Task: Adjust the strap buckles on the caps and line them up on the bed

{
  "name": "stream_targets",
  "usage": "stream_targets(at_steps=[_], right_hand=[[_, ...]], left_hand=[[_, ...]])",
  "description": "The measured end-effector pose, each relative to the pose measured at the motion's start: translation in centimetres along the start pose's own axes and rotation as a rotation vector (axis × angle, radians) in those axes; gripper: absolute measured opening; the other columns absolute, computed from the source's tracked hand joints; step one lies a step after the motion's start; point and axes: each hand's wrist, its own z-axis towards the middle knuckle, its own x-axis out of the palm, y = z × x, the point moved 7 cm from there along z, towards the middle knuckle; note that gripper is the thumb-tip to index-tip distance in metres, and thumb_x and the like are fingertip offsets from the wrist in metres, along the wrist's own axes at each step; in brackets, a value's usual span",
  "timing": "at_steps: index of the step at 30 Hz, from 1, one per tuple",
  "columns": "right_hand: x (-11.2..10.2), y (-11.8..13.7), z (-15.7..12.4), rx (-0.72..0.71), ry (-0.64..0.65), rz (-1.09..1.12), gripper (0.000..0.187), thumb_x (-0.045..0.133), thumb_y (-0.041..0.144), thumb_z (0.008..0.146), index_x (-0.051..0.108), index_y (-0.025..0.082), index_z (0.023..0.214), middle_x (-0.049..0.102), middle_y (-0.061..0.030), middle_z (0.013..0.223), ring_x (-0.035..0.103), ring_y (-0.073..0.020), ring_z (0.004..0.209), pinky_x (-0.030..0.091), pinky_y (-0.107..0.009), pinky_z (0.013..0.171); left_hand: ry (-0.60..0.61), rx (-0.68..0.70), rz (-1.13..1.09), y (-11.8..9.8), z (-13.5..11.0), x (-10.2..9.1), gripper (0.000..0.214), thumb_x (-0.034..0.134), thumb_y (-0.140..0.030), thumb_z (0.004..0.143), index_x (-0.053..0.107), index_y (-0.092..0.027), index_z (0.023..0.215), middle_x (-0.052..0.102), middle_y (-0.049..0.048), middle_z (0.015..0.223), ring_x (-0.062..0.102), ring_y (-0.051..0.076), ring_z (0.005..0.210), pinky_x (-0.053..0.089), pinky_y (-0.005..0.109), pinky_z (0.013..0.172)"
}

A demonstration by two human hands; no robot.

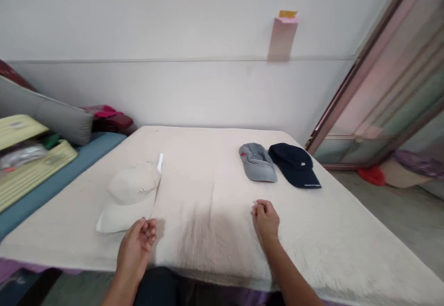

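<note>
On the left of the cloth-covered table lies a white cap [132, 183], its brim toward me. A narrow white strip [160, 161] stands out at its right side, and a thin dark line runs from there down toward my left hand [137, 243]. That hand's fingers are curled together beside the brim; whether they hold anything is hidden. My right hand [267, 218] is closed in a loose fist, with nothing visible in it. Beyond it sit a grey cap [257, 163] and a dark navy cap [294, 163], side by side.
The pale cloth [208, 195] has wrinkles in the middle. At the left are a blue bench surface [104, 141], a grey cushion [65, 116] and a yellow case [45, 167]. A white wall [201, 93] closes the back; a framed glass door [374, 88] stands right.
</note>
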Motion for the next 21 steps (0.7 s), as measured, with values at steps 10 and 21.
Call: stream_targets(at_steps=[10, 21], right_hand=[[0.8, 1.7, 0.0, -0.214, -0.027, -0.676, 0.026, 0.044, 0.028, 0.074, 0.063, 0.018, 0.089, 0.066, -0.0071, 0.076, 0.056, -0.023, 0.071, 0.037, -0.031, 0.066], [1.5, 2.2, -0.2, -0.282, -0.004, -0.871, 0.029, 0.04, 0.026, 0.079, 0.062, 0.017, 0.095, 0.066, -0.0082, 0.08, 0.057, -0.0226, 0.074, 0.037, -0.03, 0.066]], left_hand=[[-0.265, 0.102, 0.17, -5.5, 2.8, -10.1, 0.012, 0.058, -0.003, 0.079, 0.065, -0.011, 0.075, 0.071, 0.0081, 0.074, 0.068, 0.016, 0.066, 0.055, 0.021, 0.054], [-0.337, -0.072, 0.065, -4.8, 3.1, -11.3, 0.015, 0.056, -0.002, 0.081, 0.06, -0.012, 0.071, 0.064, 0.0049, 0.064, 0.065, 0.013, 0.06, 0.058, 0.021, 0.058]])
